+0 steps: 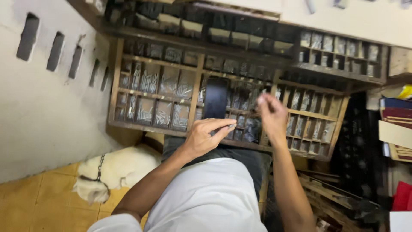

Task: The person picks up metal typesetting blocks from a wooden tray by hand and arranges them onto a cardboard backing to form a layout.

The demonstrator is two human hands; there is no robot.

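Note:
A slanted wooden type case (195,92) with many small compartments of grey metal type stands in front of me. My left hand (206,135) is held near the case's lower edge, fingers curled around a small row of metal type pieces (229,127). My right hand (271,114) is raised over the middle compartments, blurred, with fingertips pinched together; whether it holds a piece I cannot tell. A dark flat object (216,98) stands upright in the case between my hands.
A second type case (341,53) sits higher at the right. A white dog with a chain collar (113,172) lies on the yellow tiled floor at the left. Stacked books (397,124) and wooden slats (330,193) crowd the right side.

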